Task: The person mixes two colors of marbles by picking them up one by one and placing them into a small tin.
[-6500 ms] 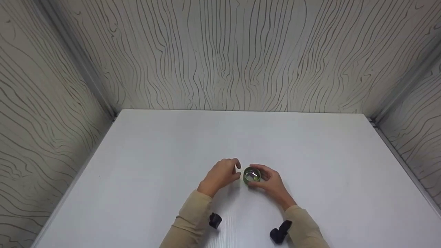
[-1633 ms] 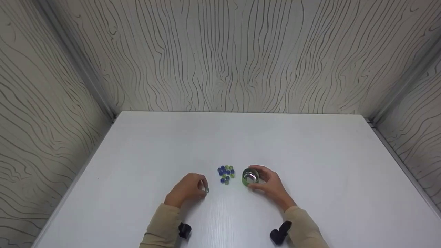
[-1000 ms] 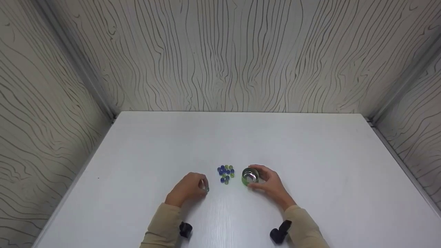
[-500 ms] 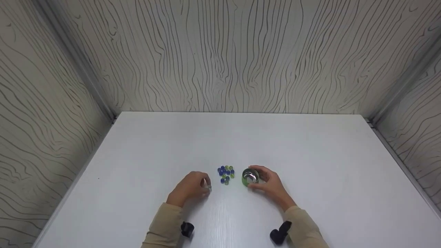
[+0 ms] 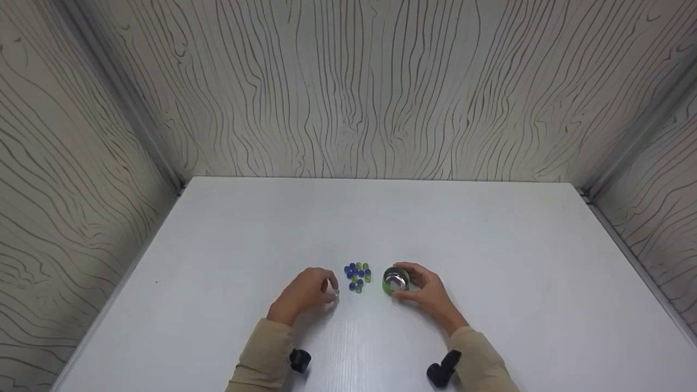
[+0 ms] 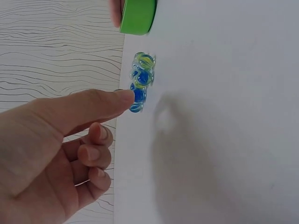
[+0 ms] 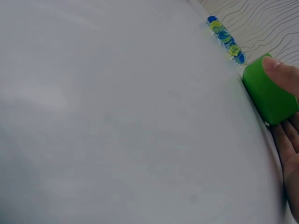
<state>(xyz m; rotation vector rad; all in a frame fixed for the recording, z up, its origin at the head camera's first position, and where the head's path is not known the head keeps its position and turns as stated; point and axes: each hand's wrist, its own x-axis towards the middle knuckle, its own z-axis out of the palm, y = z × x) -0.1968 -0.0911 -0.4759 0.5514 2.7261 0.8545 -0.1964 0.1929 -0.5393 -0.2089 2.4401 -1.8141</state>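
My left hand (image 5: 305, 291) pinches a small clear marble (image 5: 337, 292) between thumb and index finger, just left of the pile. In the left wrist view the thumb hides the held marble, and its tip overlaps the heap of blue and yellow-green glass marbles (image 6: 142, 77). From above, these loose marbles (image 5: 357, 275) lie close together on the table. Right of them stands a low, round green cup (image 5: 396, 280) with a shiny metal inside. My right hand (image 5: 427, 291) grips the cup from its right side, thumb in front and fingers behind; the green wall (image 7: 268, 91) fills that grip.
The white tabletop (image 5: 490, 234) reaches back to wood-grain patterned panels (image 5: 348, 87) at the rear and both sides. A black wrist camera (image 5: 300, 360) juts from the left sleeve, another black camera (image 5: 444, 370) from the right.
Several seconds ago the left hand was beside the cup and no loose marbles showed on the table. Over the last second it has edged right and away from me, towards the pile; the right hand stays put.
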